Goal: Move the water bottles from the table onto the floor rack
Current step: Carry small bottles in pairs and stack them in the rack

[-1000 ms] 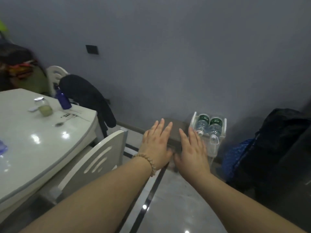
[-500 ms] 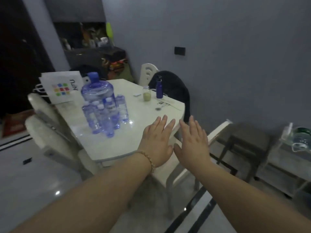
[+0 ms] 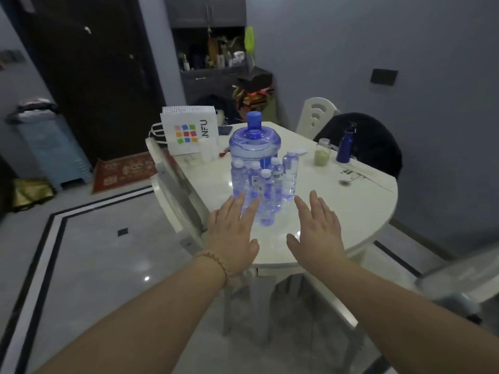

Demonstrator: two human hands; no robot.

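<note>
Two hands empty, fingers spread flat: left hand [image 3: 234, 233], right hand [image 3: 316, 233]. Just beyond, clear ribbed plastic water bottles [image 3: 266, 190], white-capped, upright, clustered near-left of glossy round table [image 3: 351, 211], before large blue jug [image 3: 254, 147].

hands [image 3: 272, 233] apart, water bottles [image 3: 263, 184] closer

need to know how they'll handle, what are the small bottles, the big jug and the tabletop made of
Small bottles: clear thin plastic, apparently; see-through walls, white caps.
Big jug: blue-tinted translucent plastic, glossy, with an opaque blue cap.
Tabletop: glossy pale surface mirroring lights; polished stone or lacquer, cannot tell which.
</note>
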